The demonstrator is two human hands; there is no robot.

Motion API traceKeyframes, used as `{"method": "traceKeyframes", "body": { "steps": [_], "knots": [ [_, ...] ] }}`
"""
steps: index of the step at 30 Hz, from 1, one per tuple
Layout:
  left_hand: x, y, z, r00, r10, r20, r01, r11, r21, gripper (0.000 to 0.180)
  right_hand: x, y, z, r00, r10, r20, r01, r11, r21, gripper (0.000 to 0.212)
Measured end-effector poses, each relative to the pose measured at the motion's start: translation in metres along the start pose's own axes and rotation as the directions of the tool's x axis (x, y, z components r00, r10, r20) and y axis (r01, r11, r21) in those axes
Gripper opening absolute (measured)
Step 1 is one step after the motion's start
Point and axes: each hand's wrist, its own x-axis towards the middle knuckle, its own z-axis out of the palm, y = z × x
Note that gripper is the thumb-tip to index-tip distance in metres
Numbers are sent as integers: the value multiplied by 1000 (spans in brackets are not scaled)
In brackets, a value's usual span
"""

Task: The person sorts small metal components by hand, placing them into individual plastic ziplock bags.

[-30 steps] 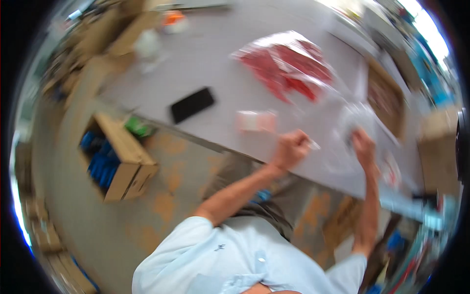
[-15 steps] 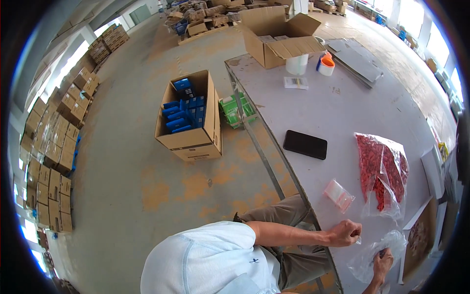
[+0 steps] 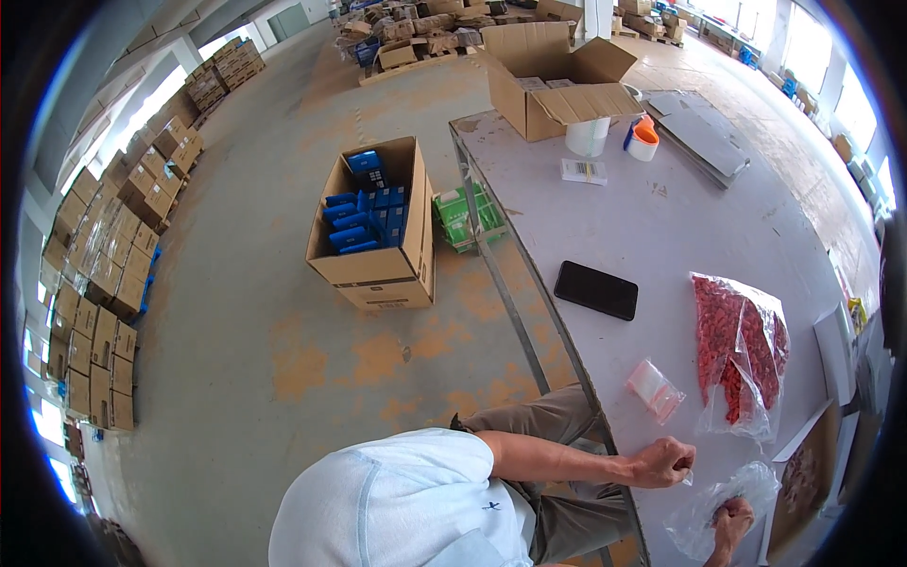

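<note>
My left hand (image 3: 664, 463) is closed in a pinch over the table's near edge. A small pale, see-through bit shows at its fingertips, too small to name. To its right, my right hand (image 3: 732, 522) has its fingers curled together at a crumpled clear plastic bag (image 3: 697, 531); what they hold is hidden. Above my left hand lies a small packet of clear bags with reddish edges (image 3: 655, 390). Farther right on the table rests a larger clear bag of small red pieces (image 3: 742, 350). A black phone (image 3: 595, 290) lies to the left of that bag.
An open carton (image 3: 557, 90), a white tub (image 3: 588, 138), an orange-and-white tape dispenser (image 3: 642, 139) and flat grey boards (image 3: 694, 137) sit at the table's far end. An open tray-like box (image 3: 803, 472) stands at right. On the floor is a carton of blue boxes (image 3: 373, 274).
My right hand has shifted slightly, and its fingers have curled in at the clear bag. The left hand keeps its pinch in almost the same place. The whole view has tilted a little.
</note>
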Motion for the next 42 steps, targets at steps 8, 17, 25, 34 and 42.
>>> {"method": "traceKeyframes", "body": {
  "steps": [8,17,25,34,42],
  "knots": [
    [1,-1,0,1000,-14,6,14,1000,-14,7,-14,-33,-9,984,-140,-107,122,979,-165,7],
    [4,-2,-3,1000,30,1,-30,999,-29,5,-26,-48,-21,994,-23,-108,-27,897,-441,25],
    [-5,-6,6,999,14,-32,-15,999,-37,5,-59,-106,-18,924,108,-366,-131,991,-38,22],
    [7,-7,-24,981,66,-183,-34,985,170,3,-51,-208,60,974,157,-162,1,715,700,8],
    [9,7,3,983,-168,-76,170,985,25,8,-58,-200,78,960,223,-168,-27,672,740,10]
  ]
}}
